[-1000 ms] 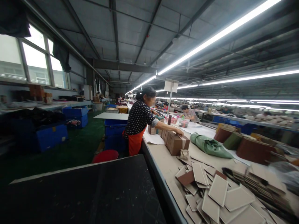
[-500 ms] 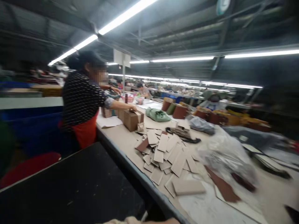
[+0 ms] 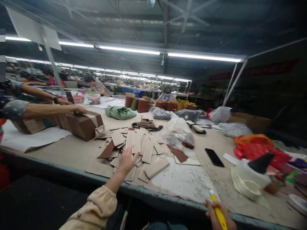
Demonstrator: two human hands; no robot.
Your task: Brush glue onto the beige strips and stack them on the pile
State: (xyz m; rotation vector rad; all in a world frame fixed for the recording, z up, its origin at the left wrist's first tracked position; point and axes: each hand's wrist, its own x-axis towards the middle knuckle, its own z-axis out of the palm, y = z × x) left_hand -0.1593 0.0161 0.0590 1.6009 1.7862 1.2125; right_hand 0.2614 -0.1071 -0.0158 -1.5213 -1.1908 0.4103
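My left hand [image 3: 128,160] rests over the front of a loose pile of flat beige rectangular pieces [image 3: 148,151], fingers apart and touching the pile. Some of the pieces show a brown face. Low at the right, my right hand [image 3: 220,214] is closed round the yellow handle of a paintbrush [image 3: 219,212]. Its pale bristles point away from me over the whitish stained sheet [image 3: 182,179]. A thicker beige block [image 3: 157,168] lies at the near side of the pile.
To the left, a co-worker's hands [image 3: 78,110] lie on a bundle of brown pieces [image 3: 83,124]. Right of the sheet are a black phone [image 3: 214,157], a white container [image 3: 250,175] and red plastic bags [image 3: 261,148]. A clear bag [image 3: 176,129] sits behind the pile.
The view has swung to the right. My left hand has come up from the bottom edge onto the pile, and my right hand with the brush has come into view.
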